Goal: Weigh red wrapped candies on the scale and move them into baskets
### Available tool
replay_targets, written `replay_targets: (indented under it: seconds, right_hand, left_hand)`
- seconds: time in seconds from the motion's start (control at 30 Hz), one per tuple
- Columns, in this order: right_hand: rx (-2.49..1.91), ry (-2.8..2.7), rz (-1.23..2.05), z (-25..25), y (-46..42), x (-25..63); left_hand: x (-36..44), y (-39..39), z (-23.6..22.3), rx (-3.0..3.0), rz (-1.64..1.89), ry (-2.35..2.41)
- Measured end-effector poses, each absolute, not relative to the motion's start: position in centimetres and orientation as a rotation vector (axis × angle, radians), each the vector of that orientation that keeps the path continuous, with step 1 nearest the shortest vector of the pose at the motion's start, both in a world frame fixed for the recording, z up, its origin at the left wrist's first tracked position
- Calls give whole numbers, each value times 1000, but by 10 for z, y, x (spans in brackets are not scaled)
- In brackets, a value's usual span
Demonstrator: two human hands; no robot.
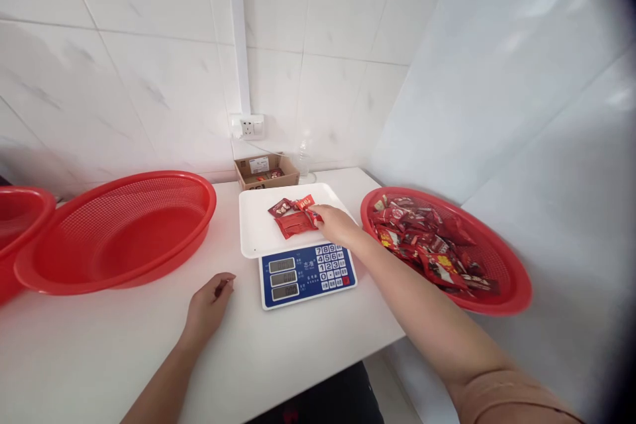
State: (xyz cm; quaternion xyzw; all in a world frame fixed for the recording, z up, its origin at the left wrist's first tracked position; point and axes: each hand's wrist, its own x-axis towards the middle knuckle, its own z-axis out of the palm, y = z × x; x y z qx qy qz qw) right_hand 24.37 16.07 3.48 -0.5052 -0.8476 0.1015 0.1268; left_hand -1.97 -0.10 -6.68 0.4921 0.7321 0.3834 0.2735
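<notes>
The white, smooth tabletop (298, 351) carries a blue-and-white electronic scale (309, 281) with a wide white pan, its keypad just in front of the right hand (330, 222) and to the right of the left hand (211, 301). A shallow brown cardboard box (242, 175) and a clear plastic bottle (304, 158) stand beyond the right hand. A red oval perforated plastic basket (144, 238) sits left of the left hand, a second red plastic basket (22, 238) farther left. Right of the right hand, a third red oval plastic basket (514, 291) overlaps the edge.
</notes>
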Motion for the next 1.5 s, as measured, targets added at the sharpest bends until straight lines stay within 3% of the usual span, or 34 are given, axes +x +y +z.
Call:
replay_targets:
  seconds: [0.23,0.77,1.0,1.2,1.33,1.43,1.5]
  right_hand:
    - [-1205,-2447,422,34,160,235]
    - [-1667,-1909,95,44,66,389]
    - [-1445,-1684,100,19,29,357]
    - [-1166,-1820,579,-34,6,297]
    - [-1180,-1965,980,-62,-1,273]
    - [-1215,-1941,1098,-70,2,267]
    - [-1240,-1898,1114,-72,4,267]
  left_hand:
    - [-18,-3,-63,1299,1004,1966]
    - [-18,-2,-61,1280,964,1983]
    - [-18,-1,-63,1311,977,2010]
    - [-13,-9,-60,1342,1033,2037]
    - [-19,-24,-37,1801,1202,2150]
    - [-45,-28,-10,2147,1353,2367]
    - [-71,-26,5,2194,1237,2530]
